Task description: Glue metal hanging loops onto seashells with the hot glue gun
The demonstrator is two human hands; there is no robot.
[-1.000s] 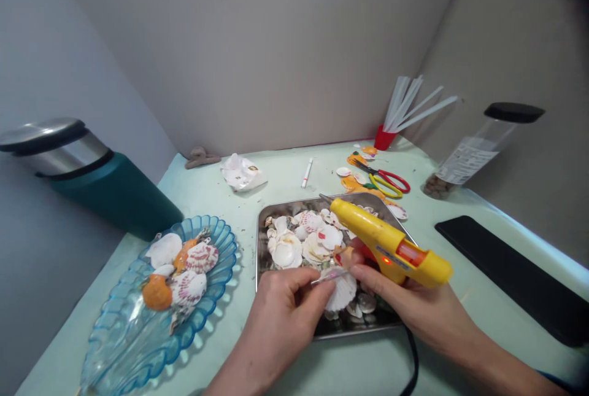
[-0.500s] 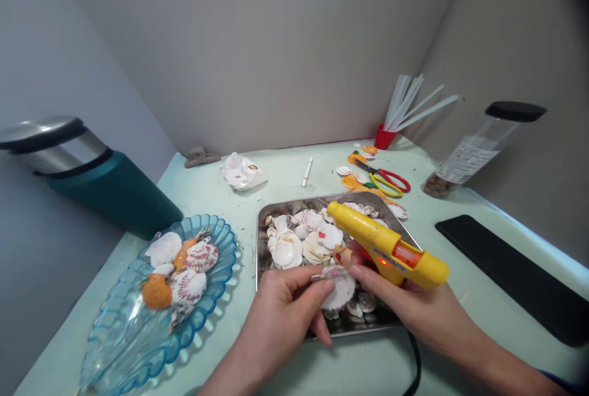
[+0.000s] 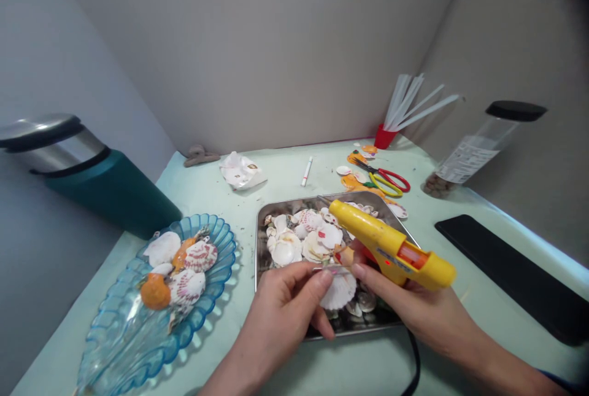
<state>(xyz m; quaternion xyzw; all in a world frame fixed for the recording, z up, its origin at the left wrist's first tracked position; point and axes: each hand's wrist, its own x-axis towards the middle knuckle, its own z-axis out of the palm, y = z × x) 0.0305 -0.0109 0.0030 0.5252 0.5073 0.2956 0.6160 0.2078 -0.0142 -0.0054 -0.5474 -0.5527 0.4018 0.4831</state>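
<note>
My left hand pinches a white ribbed scallop shell at its upper edge, over the front of a metal tray. A thin piece lies along the shell's top, too small to make out clearly. In my right hand is a yellow glue gun with a lit red light, its nozzle pointing up and left over the tray. My right thumb and finger also come close to the shell's right edge; whether they touch it is unclear. Many loose shells fill the tray behind the hands.
At left, a blue glass dish holds shells beside a teal bottle. Scissors, a white marker, crumpled paper and a red cup of glue sticks lie behind. A jar and black slab are right.
The glue gun has shifted slightly right. My left fingertips have turned a little on the shell, and the shell has tilted slightly. Both hands stay close together over the tray.
</note>
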